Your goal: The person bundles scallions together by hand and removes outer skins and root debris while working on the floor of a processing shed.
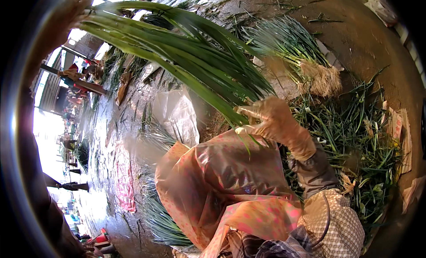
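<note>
A bunch of green onions [191, 49] with long green leaves stretches across the upper middle, raised off the ground. My right hand [277, 125], in a soiled pale glove, closes its fingers on the leaf tips. At the upper left, where the stalks come together, a dark blurred shape close to me looks like my left hand [71, 23] around them; its fingers do not show clearly. Below the right hand, a pinkish spotted plastic apron [222, 165] covers my lap. My right arm wears a dark cuff and a checked sleeve [333, 218].
Another bunch with pale roots [319, 76] lies beyond my right hand. Loose leaves [355, 129] are heaped at the right by torn cardboard [399, 133]. More green onions [164, 218] lie left of the apron, near a white plastic sheet [177, 114]. The wet floor [97, 169] reaches toward distant people.
</note>
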Demonstrator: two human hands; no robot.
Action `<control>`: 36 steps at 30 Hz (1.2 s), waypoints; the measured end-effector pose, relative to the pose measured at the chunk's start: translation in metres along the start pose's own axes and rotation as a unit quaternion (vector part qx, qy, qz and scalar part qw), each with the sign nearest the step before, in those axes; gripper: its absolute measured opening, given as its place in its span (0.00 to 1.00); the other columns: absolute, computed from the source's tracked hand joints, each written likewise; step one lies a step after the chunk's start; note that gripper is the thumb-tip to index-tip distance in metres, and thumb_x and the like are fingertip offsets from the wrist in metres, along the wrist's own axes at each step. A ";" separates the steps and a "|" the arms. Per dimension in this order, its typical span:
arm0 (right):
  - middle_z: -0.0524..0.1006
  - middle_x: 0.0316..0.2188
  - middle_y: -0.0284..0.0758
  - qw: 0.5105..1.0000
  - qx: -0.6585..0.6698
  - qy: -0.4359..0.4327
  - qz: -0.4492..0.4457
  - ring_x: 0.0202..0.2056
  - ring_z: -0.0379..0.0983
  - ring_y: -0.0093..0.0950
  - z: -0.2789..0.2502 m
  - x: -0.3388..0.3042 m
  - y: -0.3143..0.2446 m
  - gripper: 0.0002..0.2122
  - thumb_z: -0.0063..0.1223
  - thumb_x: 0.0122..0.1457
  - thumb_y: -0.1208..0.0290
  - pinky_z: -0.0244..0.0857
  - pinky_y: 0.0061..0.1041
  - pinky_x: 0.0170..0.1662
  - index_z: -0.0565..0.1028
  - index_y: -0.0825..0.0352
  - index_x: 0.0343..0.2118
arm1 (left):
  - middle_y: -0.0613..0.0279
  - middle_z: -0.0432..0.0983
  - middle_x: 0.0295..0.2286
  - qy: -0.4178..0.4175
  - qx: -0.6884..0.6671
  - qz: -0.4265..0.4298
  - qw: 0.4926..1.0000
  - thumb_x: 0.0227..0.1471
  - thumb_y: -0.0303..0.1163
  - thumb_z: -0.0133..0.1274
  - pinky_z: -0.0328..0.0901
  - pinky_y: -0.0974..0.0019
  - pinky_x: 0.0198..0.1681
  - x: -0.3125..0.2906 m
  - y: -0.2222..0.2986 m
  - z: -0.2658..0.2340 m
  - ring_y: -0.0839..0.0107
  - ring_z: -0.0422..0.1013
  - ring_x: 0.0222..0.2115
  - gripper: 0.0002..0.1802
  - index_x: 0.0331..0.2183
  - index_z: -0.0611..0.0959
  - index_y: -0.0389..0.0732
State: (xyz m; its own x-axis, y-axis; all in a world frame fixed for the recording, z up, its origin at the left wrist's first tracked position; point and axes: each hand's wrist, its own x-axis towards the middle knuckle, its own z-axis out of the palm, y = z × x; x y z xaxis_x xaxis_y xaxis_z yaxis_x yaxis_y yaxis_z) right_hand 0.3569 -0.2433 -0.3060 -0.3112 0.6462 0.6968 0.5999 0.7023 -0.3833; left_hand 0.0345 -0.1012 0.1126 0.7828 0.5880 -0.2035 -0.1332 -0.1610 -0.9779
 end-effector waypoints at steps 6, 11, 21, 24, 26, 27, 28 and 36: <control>0.78 0.31 0.26 0.995 -0.063 0.070 -0.032 0.30 0.73 0.25 0.060 -0.019 0.007 0.10 0.60 0.47 0.63 0.65 0.26 0.31 0.80 0.53 0.34 | 0.64 0.61 0.54 -0.059 -0.025 -0.021 0.998 0.48 0.32 0.54 0.54 0.61 0.56 0.004 0.032 -0.012 0.69 0.56 0.55 0.26 0.51 0.71 0.47; 0.77 0.32 0.31 0.996 0.000 0.085 0.026 0.33 0.75 0.28 0.053 -0.027 0.021 0.12 0.58 0.44 0.80 0.70 0.27 0.34 0.79 0.58 0.34 | 0.61 0.62 0.53 -0.091 -0.035 -0.050 0.994 0.49 0.34 0.54 0.57 0.61 0.54 0.013 0.048 -0.006 0.68 0.58 0.53 0.26 0.51 0.71 0.45; 0.79 0.35 0.36 0.771 -0.040 0.196 0.604 0.35 0.73 0.31 -0.004 -0.277 0.167 0.18 0.39 0.61 0.58 0.66 0.29 0.43 0.77 0.65 0.40 | 0.56 0.65 0.50 -0.177 -0.355 -0.184 0.899 0.49 0.38 0.54 0.62 0.60 0.51 -0.083 0.167 0.056 0.67 0.62 0.50 0.26 0.50 0.70 0.41; 0.78 0.38 0.40 0.760 -0.023 0.130 0.636 0.37 0.73 0.31 -0.074 -0.274 0.162 0.23 0.41 0.61 0.55 0.66 0.30 0.41 0.70 0.68 0.51 | 0.55 0.66 0.49 -0.241 -0.559 -0.325 0.724 0.50 0.39 0.54 0.64 0.60 0.50 -0.136 0.258 0.093 0.67 0.63 0.49 0.27 0.50 0.70 0.40; 0.78 0.37 0.42 0.761 -0.033 0.029 0.647 0.35 0.73 0.30 -0.089 -0.231 0.166 0.25 0.41 0.61 0.53 0.65 0.30 0.38 0.69 0.70 0.52 | 0.54 0.66 0.49 -0.246 -0.718 -0.463 0.458 0.50 0.40 0.54 0.65 0.60 0.49 -0.179 0.351 0.115 0.66 0.64 0.48 0.27 0.50 0.70 0.40; 0.77 0.36 0.42 0.765 -0.022 -0.031 0.642 0.34 0.73 0.30 -0.100 -0.210 0.182 0.26 0.41 0.60 0.52 0.65 0.29 0.37 0.68 0.71 0.52 | 0.53 0.67 0.48 -0.211 -0.780 -0.527 0.265 0.50 0.40 0.54 0.65 0.60 0.49 -0.186 0.404 0.121 0.66 0.64 0.48 0.27 0.50 0.70 0.39; 0.77 0.34 0.42 0.777 0.004 -0.058 0.627 0.32 0.73 0.30 -0.073 -0.193 0.184 0.26 0.40 0.60 0.52 0.65 0.29 0.35 0.68 0.70 0.52 | 0.53 0.67 0.48 -0.189 -0.796 -0.569 0.082 0.50 0.41 0.54 0.66 0.59 0.49 -0.215 0.459 0.116 0.66 0.65 0.48 0.27 0.50 0.70 0.39; 0.76 0.30 0.33 0.849 0.170 -0.336 0.370 0.27 0.70 0.20 0.139 0.152 0.066 0.19 0.45 0.61 0.62 0.66 0.19 0.31 0.68 0.69 0.51 | 0.54 0.69 0.48 -0.073 -0.824 -0.526 -0.199 0.47 0.22 0.52 0.63 0.63 0.52 -0.122 0.720 -0.003 0.64 0.68 0.45 0.26 0.51 0.71 0.41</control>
State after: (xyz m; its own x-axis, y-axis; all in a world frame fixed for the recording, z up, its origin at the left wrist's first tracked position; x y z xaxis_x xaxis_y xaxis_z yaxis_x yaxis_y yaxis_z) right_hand 0.2466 -0.0568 -0.3098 -0.3613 0.8924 -0.2705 0.6030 0.0023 -0.7977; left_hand -0.1552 -0.2917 -0.5663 -0.2105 0.8671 -0.4514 -0.1945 0.4153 0.8886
